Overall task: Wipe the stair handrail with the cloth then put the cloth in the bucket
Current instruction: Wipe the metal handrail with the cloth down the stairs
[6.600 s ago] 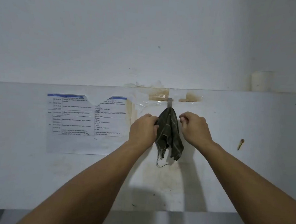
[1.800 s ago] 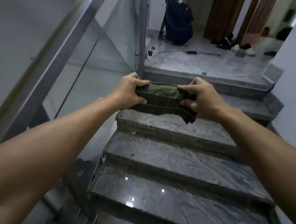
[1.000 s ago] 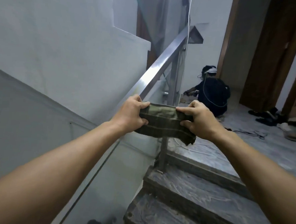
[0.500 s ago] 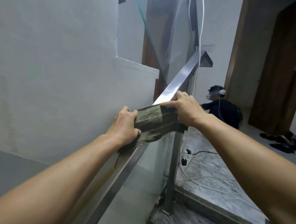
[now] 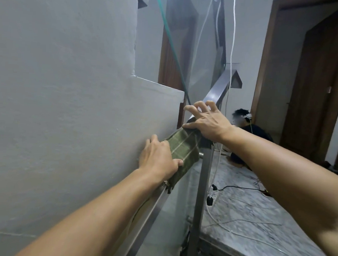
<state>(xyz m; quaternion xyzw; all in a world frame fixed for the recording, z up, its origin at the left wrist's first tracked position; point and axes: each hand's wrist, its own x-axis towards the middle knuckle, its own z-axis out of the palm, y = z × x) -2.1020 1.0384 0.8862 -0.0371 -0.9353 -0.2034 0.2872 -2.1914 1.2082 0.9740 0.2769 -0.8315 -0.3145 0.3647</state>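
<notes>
We wipe handrail (image 5: 216,92) now. Cloth (image 5: 184,148) lies on rail between our hands. Left hand (image 5: 158,159) pinches cloth; right hand (image 5: 208,120) fingers spread, maybe pressing. Next: slide along. No bucket seen.

Home stairwell, steel handrail (image 5: 216,92) with glass panel, marble landing (image 5: 258,212), wooden doors (image 5: 315,87), plain plastered wall (image 5: 58,81)

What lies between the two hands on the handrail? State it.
In the head view, the green plaid cloth spans the handrail between left hand and right hand.
</notes>
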